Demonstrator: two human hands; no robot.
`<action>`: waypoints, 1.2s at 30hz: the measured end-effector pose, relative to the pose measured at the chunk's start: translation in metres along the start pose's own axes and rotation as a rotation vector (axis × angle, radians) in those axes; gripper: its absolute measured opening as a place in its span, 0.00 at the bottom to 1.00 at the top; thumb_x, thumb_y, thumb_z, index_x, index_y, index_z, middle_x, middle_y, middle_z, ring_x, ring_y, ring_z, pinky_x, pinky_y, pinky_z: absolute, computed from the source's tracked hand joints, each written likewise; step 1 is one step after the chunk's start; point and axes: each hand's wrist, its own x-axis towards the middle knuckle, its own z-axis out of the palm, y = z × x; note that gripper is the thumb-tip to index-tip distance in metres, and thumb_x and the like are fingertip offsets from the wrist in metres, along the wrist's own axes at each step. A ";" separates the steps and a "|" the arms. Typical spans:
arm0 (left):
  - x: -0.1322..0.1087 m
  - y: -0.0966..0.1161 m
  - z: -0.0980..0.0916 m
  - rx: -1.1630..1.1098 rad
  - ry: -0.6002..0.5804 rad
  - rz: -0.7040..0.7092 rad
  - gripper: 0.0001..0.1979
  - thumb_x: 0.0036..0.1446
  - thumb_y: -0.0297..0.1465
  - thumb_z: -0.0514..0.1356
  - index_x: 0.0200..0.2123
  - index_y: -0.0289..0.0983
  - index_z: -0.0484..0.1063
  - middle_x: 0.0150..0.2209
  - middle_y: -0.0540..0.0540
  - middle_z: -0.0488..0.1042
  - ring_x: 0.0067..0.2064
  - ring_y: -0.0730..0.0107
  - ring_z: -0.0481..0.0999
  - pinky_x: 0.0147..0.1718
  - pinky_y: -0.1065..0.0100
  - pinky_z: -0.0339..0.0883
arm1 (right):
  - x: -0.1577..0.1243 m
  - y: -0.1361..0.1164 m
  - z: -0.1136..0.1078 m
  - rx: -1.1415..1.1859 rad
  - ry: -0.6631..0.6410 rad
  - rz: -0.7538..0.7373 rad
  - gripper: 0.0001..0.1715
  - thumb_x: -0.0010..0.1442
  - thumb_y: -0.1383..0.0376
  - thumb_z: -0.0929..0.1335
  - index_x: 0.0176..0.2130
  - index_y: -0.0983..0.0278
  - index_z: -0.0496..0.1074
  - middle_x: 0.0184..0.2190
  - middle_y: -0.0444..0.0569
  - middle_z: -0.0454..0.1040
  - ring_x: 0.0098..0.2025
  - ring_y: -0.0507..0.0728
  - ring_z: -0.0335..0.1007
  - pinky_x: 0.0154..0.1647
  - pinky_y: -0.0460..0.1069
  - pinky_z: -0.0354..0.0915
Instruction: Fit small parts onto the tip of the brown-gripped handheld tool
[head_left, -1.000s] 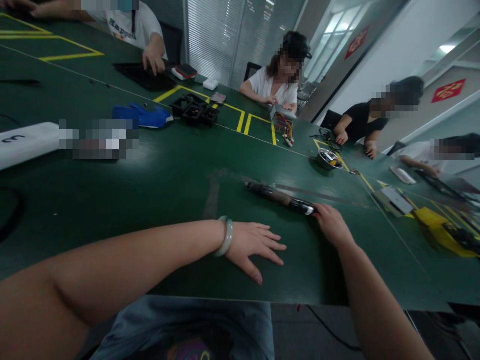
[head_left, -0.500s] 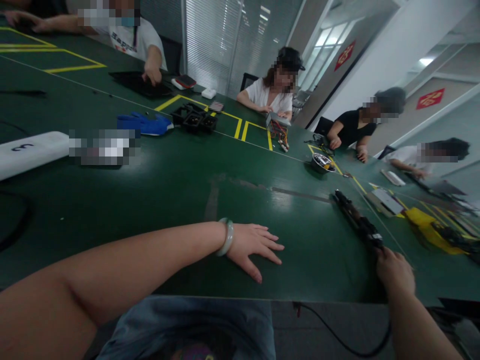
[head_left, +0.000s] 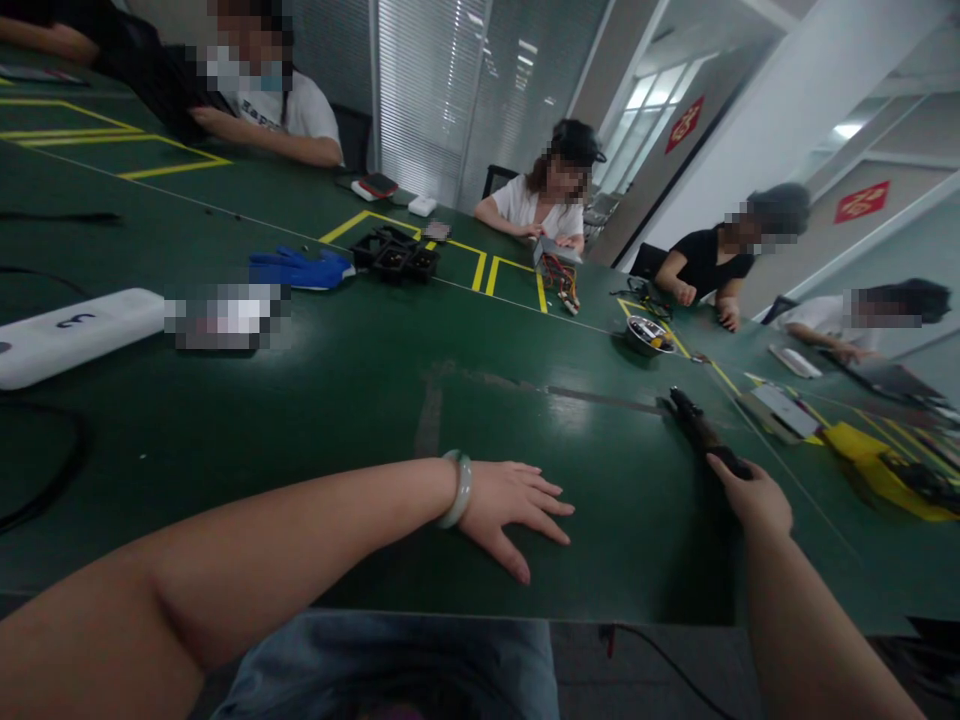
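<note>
My left hand (head_left: 514,510) lies flat on the green tabletop (head_left: 337,400), palm down and fingers spread, holding nothing. A pale green bangle (head_left: 459,490) circles its wrist. On the right, my right hand (head_left: 754,500) is closed on the near end of a long black tool (head_left: 699,430). The tool slants away from me, its far tip close to a grey tape strip on the table. My palm hides the tool's near end, and its exact kind is unclear.
Left of me sit a white power strip-like bar (head_left: 82,335) and a blue glove (head_left: 300,268), near black plastic parts (head_left: 394,252). A metal bowl (head_left: 649,336) and yellow bag (head_left: 874,465) lie to the right. Several people sit across the table. A cable (head_left: 667,660) hangs below the front edge.
My right hand has shifted forward and left along the black tool. My left hand stays flat. At upper left, a person has lifted a dark flat item off the table.
</note>
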 end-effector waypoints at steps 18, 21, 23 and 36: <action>0.005 -0.001 -0.006 0.142 0.326 0.056 0.21 0.57 0.35 0.59 0.54 0.43 0.70 0.58 0.46 0.69 0.59 0.59 0.67 0.58 0.58 0.61 | -0.130 -0.240 -0.009 0.306 0.017 -0.791 0.26 0.59 0.47 0.66 0.53 0.54 0.69 0.49 0.50 0.71 0.51 0.61 0.61 0.51 0.56 0.51; 0.003 0.004 -0.014 0.232 0.572 0.050 0.18 0.58 0.30 0.57 0.52 0.42 0.71 0.55 0.47 0.72 0.58 0.62 0.68 0.58 0.58 0.61 | -0.175 -0.289 -0.014 0.401 -0.071 -1.029 0.28 0.59 0.45 0.67 0.54 0.53 0.69 0.49 0.48 0.71 0.50 0.60 0.61 0.51 0.55 0.51; 0.001 0.004 -0.016 0.290 0.657 0.055 0.17 0.59 0.28 0.55 0.51 0.42 0.71 0.53 0.47 0.73 0.56 0.64 0.70 0.58 0.59 0.62 | -0.205 -0.314 -0.017 0.445 -0.125 -1.148 0.31 0.57 0.43 0.67 0.55 0.52 0.68 0.49 0.46 0.70 0.50 0.59 0.62 0.52 0.54 0.51; -0.009 -0.007 -0.027 0.363 0.939 -0.267 0.15 0.61 0.28 0.51 0.50 0.39 0.70 0.51 0.46 0.73 0.55 0.63 0.69 0.56 0.57 0.61 | -0.227 -0.271 -0.070 0.329 -0.105 -1.020 0.23 0.62 0.60 0.65 0.56 0.65 0.65 0.51 0.55 0.65 0.52 0.61 0.62 0.55 0.55 0.58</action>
